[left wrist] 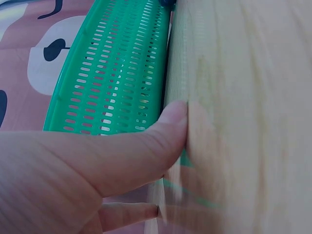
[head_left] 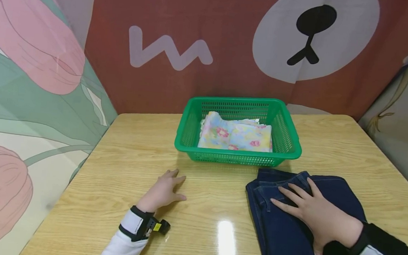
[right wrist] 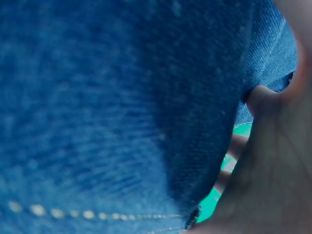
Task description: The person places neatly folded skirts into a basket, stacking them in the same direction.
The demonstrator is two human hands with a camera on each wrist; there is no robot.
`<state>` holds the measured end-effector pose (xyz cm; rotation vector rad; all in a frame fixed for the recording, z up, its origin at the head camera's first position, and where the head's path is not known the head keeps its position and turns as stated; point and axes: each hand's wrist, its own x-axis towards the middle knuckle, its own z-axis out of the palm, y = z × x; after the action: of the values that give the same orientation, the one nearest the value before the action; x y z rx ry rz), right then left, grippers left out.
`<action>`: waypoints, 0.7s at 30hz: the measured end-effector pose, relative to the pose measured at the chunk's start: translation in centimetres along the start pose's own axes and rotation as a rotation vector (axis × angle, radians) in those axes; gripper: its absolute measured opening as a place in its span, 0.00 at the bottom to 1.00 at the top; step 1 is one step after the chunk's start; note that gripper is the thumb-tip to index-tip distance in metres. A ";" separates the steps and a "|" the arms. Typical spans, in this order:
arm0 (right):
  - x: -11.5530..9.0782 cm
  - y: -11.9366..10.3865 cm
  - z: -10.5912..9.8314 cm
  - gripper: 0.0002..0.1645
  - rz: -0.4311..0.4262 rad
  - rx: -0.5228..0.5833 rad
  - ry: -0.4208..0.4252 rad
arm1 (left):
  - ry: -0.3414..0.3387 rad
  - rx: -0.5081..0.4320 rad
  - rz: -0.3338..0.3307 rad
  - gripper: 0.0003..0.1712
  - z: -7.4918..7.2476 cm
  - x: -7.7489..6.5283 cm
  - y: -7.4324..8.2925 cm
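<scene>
Dark blue jeans (head_left: 288, 236), folded into layers, lie at the right front of the table. My right hand (head_left: 316, 214) rests on top of them with its fingers spread; in the right wrist view the denim (right wrist: 97, 107) fills most of the picture. On the bare wood left of the jeans, my left hand (head_left: 162, 191) touches the tabletop, fingers extended and holding nothing. The left wrist view shows its thumb (left wrist: 146, 151) against the wood beside a green basket (left wrist: 112, 73).
At the back of the table (head_left: 135, 138) stands the green plastic basket (head_left: 235, 158) with folded floral cloth (head_left: 235, 135) inside. Behind it hangs a printed curtain (head_left: 178, 86) with a bear face. Another flowered curtain (head_left: 32, 91) borders the left side.
</scene>
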<state>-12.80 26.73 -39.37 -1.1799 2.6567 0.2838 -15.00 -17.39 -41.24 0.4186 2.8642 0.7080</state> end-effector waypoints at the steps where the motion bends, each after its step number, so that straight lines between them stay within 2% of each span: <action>1: 0.2 -0.2 -0.1 0.89 -0.006 0.007 -0.003 | -0.001 -0.001 0.000 0.37 0.0 0.0 0.0; 11: 2.7 -1.8 -1.3 0.84 -0.068 0.119 -0.079 | -0.005 -0.007 -0.005 0.38 -0.2 0.0 0.1; 16: 4.1 -2.6 -1.9 0.79 -0.090 0.159 -0.069 | -0.005 -0.011 -0.003 0.38 -0.1 0.0 0.0; 21: 5.9 -4.0 -2.5 0.75 -0.078 0.149 -0.052 | -0.004 -0.020 0.002 0.38 0.0 0.0 -0.1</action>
<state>-13.97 19.26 -39.01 -1.2084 2.5312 0.1001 -15.07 -17.49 -41.33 0.4197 2.8509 0.7350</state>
